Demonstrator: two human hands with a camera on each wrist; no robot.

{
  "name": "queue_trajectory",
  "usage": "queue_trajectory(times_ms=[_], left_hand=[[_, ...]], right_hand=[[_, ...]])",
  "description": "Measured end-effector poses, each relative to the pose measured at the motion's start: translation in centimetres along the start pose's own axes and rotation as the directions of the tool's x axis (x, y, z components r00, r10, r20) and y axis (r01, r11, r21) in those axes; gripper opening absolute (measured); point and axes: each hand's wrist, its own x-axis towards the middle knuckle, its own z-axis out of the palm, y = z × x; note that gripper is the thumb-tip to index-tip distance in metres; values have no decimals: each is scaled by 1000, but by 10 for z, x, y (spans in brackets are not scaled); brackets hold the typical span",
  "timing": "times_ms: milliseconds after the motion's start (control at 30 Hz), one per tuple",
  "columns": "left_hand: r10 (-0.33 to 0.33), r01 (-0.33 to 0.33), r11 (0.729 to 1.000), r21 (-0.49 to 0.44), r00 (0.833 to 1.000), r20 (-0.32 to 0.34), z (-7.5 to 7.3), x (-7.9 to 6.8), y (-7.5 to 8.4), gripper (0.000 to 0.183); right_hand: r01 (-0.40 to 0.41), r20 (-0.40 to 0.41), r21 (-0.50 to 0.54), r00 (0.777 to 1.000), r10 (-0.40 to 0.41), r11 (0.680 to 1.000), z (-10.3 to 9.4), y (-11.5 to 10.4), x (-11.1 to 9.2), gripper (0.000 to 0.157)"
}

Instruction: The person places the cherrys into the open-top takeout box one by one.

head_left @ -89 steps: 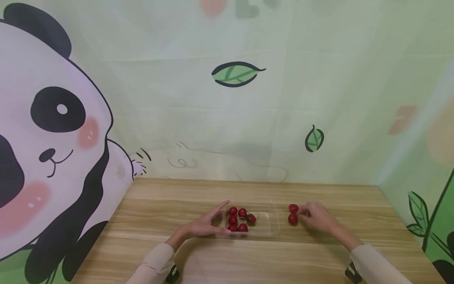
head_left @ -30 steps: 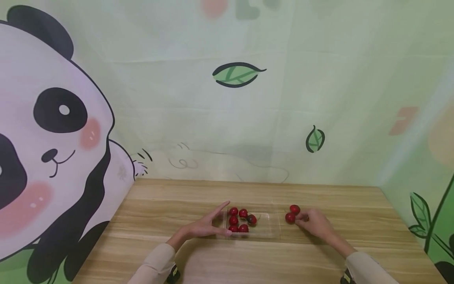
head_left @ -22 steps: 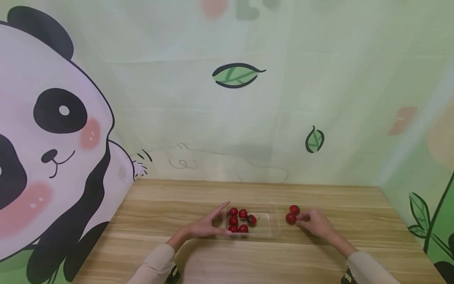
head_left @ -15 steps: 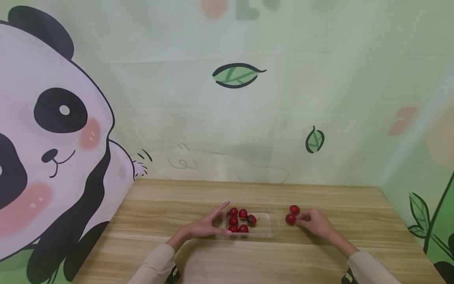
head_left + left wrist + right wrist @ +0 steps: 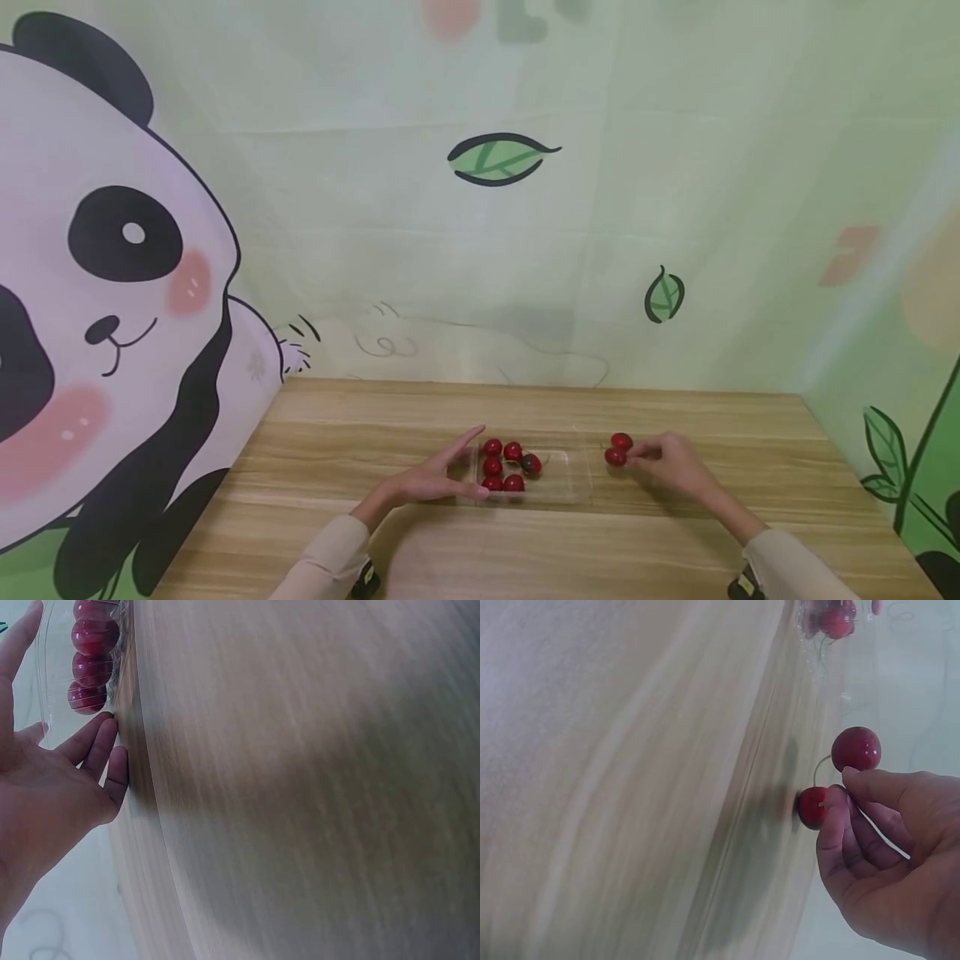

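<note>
A clear plastic box (image 5: 558,493) sits on the wooden table, several red cherries (image 5: 492,467) gathered in its left part. My left hand (image 5: 423,481) spans the box's left end, thumb along the near wall and index finger extended toward the far corner. In the left wrist view, its fingers (image 5: 99,746) are fairly straight beside the box. Right of the box, my right hand (image 5: 673,468) pinches a cherry (image 5: 856,749) at its edge between thumb and fingertips. Behind it, a second cherry (image 5: 812,808) lies close to the table, partly hidden by the fingers. A thin curved stem shows between these two cherries.
The light wooden table (image 5: 480,550) runs back to a pale green cloth backdrop (image 5: 375,208) printed with a panda (image 5: 112,333) and leaves. The right part of the box (image 5: 558,471) shows its bare bottom.
Over three seconds my right hand shifted slightly left, drawing the nearer cherry with it; in the last half second that cherry rises a little. My left hand and the box stay put.
</note>
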Motion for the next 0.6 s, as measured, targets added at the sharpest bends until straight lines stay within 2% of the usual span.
queue_trajectory(times_ms=[67, 600], left_hand=[[2, -2, 1000, 0, 1000, 2, 0, 0, 0, 105], [0, 0, 1000, -8, 1000, 5, -1, -1, -1, 103]], right_hand=[[15, -9, -21, 1000, -15, 1000, 0, -2, 1, 9], [41, -23, 11, 999, -41, 999, -3, -28, 3, 9]])
